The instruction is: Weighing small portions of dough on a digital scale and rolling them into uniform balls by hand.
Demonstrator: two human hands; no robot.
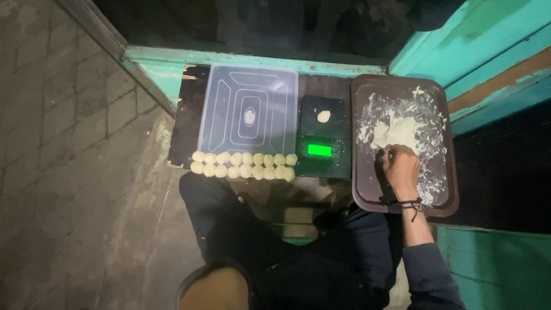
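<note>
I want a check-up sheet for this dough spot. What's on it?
Surface: dark low table, edge chipped.
Job's things: dough mass on a floured brown tray; one dough piece on a black scale, green display lit; two rows of dough balls along a clear plastic lid.
Clutter: nothing seen.
Grippers: right hand touching the dough mass, grip unclear; left hand out of view.
Cables: nothing seen.
Surroundings: teal painted wood, paved ground.

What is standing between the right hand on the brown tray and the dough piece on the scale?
Nothing visible does. The right hand rests in the dough mass on the brown tray. Between it and the dough piece on the scale there is only the low tray rim and the scale's bare top.
</note>
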